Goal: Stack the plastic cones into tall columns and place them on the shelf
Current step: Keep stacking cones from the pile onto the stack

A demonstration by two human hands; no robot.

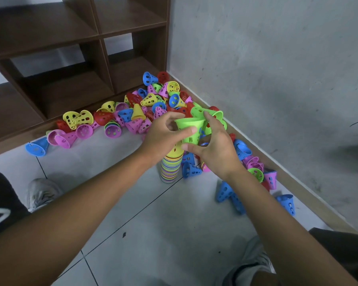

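Green plastic is what both hands hold: the left hand (163,133) pinches the rim of a green cone (191,130) and the right hand (213,149) grips its side, just above a tall striped column of cones (170,166) standing on the floor. Set down crooked or pushed hard, the cone could tip the narrow column into the loose cones (136,108) heaped beyond it. Pale floor tiles (174,213) run back to a dark wooden shelf (74,65), its visible compartments bare, and a grey wall (267,69).
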